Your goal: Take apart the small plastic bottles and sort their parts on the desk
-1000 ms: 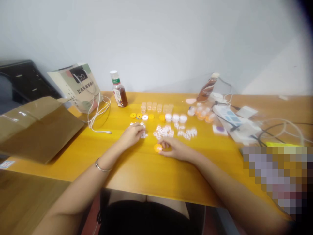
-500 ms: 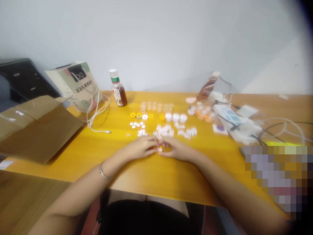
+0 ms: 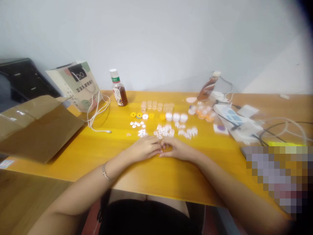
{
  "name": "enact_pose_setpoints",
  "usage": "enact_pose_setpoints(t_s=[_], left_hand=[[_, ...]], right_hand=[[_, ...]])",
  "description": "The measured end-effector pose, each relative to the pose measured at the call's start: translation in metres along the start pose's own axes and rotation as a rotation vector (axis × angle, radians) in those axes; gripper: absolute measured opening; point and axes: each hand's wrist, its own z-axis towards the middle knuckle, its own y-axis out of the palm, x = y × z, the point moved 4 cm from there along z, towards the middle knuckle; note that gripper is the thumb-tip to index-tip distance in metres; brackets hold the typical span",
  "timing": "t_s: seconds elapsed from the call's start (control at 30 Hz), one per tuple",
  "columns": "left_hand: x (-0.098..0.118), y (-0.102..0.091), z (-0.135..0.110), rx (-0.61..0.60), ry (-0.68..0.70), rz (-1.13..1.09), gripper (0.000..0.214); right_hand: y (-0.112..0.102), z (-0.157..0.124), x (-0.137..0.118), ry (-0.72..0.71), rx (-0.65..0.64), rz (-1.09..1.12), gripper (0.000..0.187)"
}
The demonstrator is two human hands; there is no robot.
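My left hand (image 3: 144, 149) and my right hand (image 3: 176, 148) meet fingertip to fingertip on the yellow table (image 3: 151, 169), fingers curled together over a small part. What they pinch is almost hidden now; only a sliver shows between the fingertips. Just beyond the hands lie several small white plastic pieces (image 3: 166, 130), a row of yellow and white discs (image 3: 141, 115), white caps (image 3: 176, 117) and clear little cups (image 3: 156, 106).
A tea bottle (image 3: 118, 88) stands at the back, a second bottle (image 3: 207, 87) leans further right. A paper bag (image 3: 75, 85) with a white cable (image 3: 97, 112) and a cardboard box (image 3: 36, 127) sit left. Orange jars (image 3: 204, 114), a power strip (image 3: 231, 117) and cords lie right.
My left hand came back from the white pieces to join my right hand. Both closed over the small orange disc, which no longer shows clearly.
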Motion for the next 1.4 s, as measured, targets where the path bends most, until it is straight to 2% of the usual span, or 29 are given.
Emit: enact_pose_setpoints(t_s=[0.13, 0.33, 0.63, 0.9, 1.1, 1.3, 1.4], left_hand=[[0.003, -0.001, 0.0, 0.007, 0.017, 0.097, 0.024], [0.003, 0.001, 0.001, -0.018, 0.068, 0.115, 0.02], [0.007, 0.003, -0.001, 0.057, 0.139, 0.25, 0.022], [0.013, 0.0, 0.0, 0.038, 0.201, 0.322, 0.023], [0.014, -0.001, 0.001, 0.048, 0.21, 0.319, 0.023], [0.01, 0.005, 0.001, 0.106, 0.146, 0.28, 0.027], [0.009, 0.006, 0.001, 0.094, 0.144, 0.243, 0.027]], right_hand=[[0.0, 0.0, 0.0, -0.01, 0.005, -0.009, 0.028], [0.002, 0.001, 0.003, -0.022, -0.013, 0.013, 0.027], [0.0, 0.001, 0.001, 0.002, -0.006, 0.008, 0.026], [0.0, 0.001, -0.001, 0.015, -0.021, 0.003, 0.021], [0.0, 0.001, -0.005, -0.004, -0.035, 0.013, 0.021], [0.001, 0.001, -0.003, -0.015, -0.032, 0.004, 0.021], [0.001, 0.001, -0.003, -0.013, -0.033, 0.012, 0.021]])
